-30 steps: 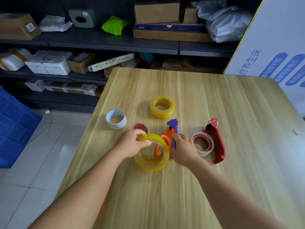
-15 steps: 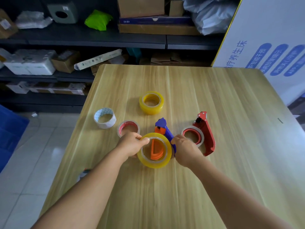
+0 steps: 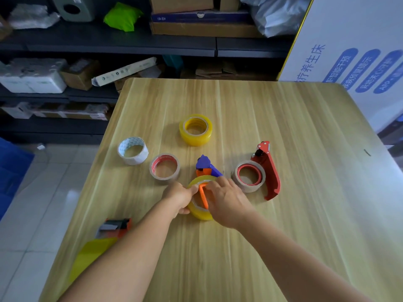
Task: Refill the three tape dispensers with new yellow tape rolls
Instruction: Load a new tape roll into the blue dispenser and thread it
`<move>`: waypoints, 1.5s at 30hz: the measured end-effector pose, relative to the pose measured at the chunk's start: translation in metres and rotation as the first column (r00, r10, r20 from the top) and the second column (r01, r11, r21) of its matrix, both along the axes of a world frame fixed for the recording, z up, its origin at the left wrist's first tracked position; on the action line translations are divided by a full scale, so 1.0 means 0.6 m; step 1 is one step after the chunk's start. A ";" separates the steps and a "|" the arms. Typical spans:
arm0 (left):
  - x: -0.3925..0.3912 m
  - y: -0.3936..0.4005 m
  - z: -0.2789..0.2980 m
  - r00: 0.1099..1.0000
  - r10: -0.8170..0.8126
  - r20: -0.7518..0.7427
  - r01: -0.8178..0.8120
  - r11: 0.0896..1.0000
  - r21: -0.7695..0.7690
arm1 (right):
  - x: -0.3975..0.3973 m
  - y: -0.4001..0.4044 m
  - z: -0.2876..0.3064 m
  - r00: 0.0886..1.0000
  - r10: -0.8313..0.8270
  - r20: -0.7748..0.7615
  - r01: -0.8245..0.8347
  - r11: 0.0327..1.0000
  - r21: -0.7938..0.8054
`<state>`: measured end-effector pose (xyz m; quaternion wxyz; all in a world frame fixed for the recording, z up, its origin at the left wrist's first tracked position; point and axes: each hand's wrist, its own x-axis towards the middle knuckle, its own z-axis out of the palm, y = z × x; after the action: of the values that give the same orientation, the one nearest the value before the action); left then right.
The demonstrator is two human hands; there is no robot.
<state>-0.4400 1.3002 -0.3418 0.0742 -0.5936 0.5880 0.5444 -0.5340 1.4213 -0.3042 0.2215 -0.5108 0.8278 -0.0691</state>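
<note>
Seating a new yellow tape roll [image 3: 199,211] onto the orange-and-purple dispenser [image 3: 206,170], a person works with both hands near the middle of the wooden counter [image 3: 305,214]. The left hand [image 3: 180,197] grips the roll's outer rim, while the right hand [image 3: 226,202] presses its fingers over the orange hub showing through the roll's core, apparently steadying the dispenser. The roll looks not quite settled on the hub, so the step in hand appears to be the fitting itself; next would likely come pushing it down flat and drawing the tape end toward the purple cutter head. A red dispenser [image 3: 269,171] to the right holds a red-cored brownish roll [image 3: 249,176] and seems yet to be refilled, with a spare yellow roll [image 3: 195,129] waiting farther back. A third dispenser [image 3: 114,227], at the counter's near left edge, has yellow tape [image 3: 91,256] on it. A loose red-cored roll [image 3: 165,168] and a white one [image 3: 133,151] lie to the left.
</note>
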 end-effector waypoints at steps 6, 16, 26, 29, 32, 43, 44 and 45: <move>0.002 0.024 -0.009 0.999 0.038 0.020 -0.038 0.999 0.022 | 0.035 0.001 -0.028 0.998 0.040 -0.041 -0.033 0.987 0.155; 0.031 0.039 -0.031 0.979 -0.060 -0.193 0.051 0.997 -0.050 | 0.015 0.009 -0.011 0.999 0.002 0.040 -0.008 0.988 0.155; 0.027 0.019 0.027 0.843 -0.143 -0.518 0.020 0.972 -0.235 | -0.048 0.032 0.006 0.710 -0.274 0.649 0.294 0.952 0.080; 0.025 0.017 0.034 0.841 -0.164 -0.515 0.060 0.975 -0.213 | -0.047 0.034 0.008 0.630 -0.308 0.713 0.363 0.928 0.080; 0.023 0.014 0.033 0.866 -0.161 -0.473 0.065 0.975 -0.213 | -0.050 0.033 0.008 0.616 -0.326 0.717 0.381 0.920 0.091; 0.013 0.017 0.026 0.851 -0.216 -0.478 0.122 0.968 -0.220 | -0.072 0.037 -0.002 0.495 -0.381 0.781 0.510 0.855 0.093; 0.012 0.017 0.025 0.853 -0.212 -0.476 0.116 0.968 -0.224 | -0.074 0.037 -0.004 0.499 -0.383 0.777 0.507 0.856 0.097; 0.010 0.016 0.026 0.856 -0.200 -0.478 0.101 0.969 -0.225 | -0.075 0.037 -0.003 0.506 -0.382 0.773 0.496 0.863 0.102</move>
<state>-0.4341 1.3100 -0.3262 -0.0946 -0.3901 0.6816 0.6118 -0.5791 1.4435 -0.3063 0.4940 -0.2172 0.7466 -0.3891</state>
